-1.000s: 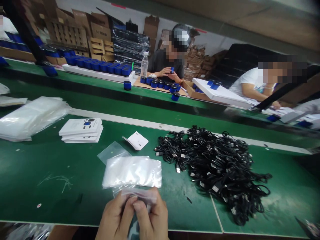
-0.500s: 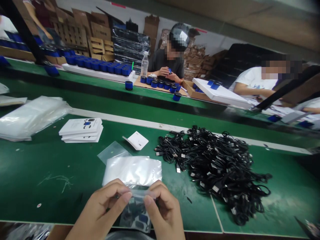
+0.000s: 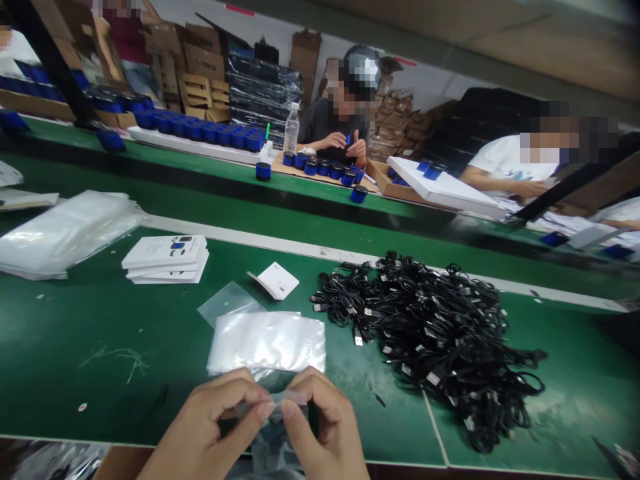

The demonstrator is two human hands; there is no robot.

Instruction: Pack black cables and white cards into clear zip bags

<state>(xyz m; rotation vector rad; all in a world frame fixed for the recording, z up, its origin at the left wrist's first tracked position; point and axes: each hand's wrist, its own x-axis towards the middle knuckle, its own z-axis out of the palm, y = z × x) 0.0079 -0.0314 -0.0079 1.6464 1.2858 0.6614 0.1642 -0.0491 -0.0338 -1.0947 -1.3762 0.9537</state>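
Both hands have drawn together since the earlier frame. Our left hand and right hand now almost meet at the near edge of the counter, with the bag hanging lower between them. Our fingers are clamped from both sides on the top edge of one small clear bag. Something dark sits inside it, but we cannot tell what, and we cannot see the top sealed.

Just beyond our hands lies one flat stack of clear bags, with one loose bag touching its far edge. One white card lies nearby, and a stack of perhaps four or five white boxes sits to the left. To the right is one heap of black cables, too tangled to count, and none looks packed.

Farther left is one large pile of bags. Across the gap, two people work at another counter, among many blue cylinders.
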